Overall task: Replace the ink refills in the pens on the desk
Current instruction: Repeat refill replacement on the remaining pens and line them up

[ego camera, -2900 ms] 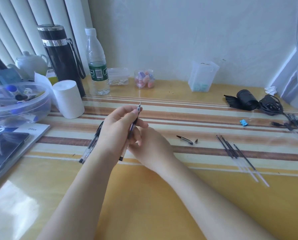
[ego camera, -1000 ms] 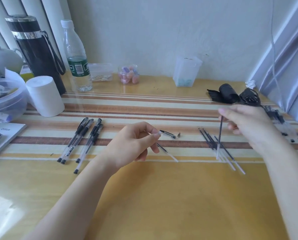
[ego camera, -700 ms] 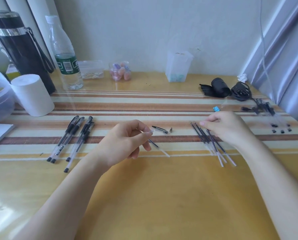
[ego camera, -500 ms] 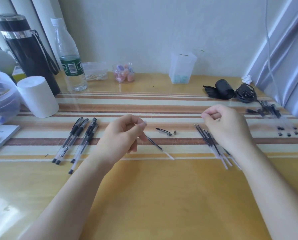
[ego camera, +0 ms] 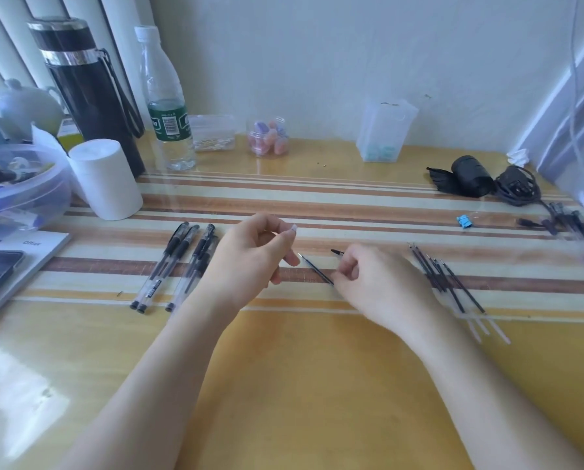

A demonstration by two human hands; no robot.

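My left hand (ego camera: 250,256) is raised just above the desk, thumb and forefinger pinching a clear pen barrel (ego camera: 293,228); only its end shows. A thin black refill (ego camera: 314,268) lies slanted on the striped mat between my hands. My right hand (ego camera: 379,283) pinches that refill's near end with curled fingers. A black pen cap (ego camera: 336,252) pokes out behind my right hand. Several black gel pens (ego camera: 182,262) lie side by side left of my left hand. Several loose refills (ego camera: 446,279) lie in a bunch to the right.
Along the left stand a white paper roll (ego camera: 105,179), a black flask (ego camera: 90,93), a water bottle (ego camera: 166,106) and a clear bowl (ego camera: 19,195). A blue clip (ego camera: 463,221), more pens (ego camera: 569,222) and black cables (ego camera: 518,188) lie at the right.
My right hand laid a refill on the right-hand bunch, then came left to the refill lying by my left hand and took hold of its end. My left hand stayed nearly in place.
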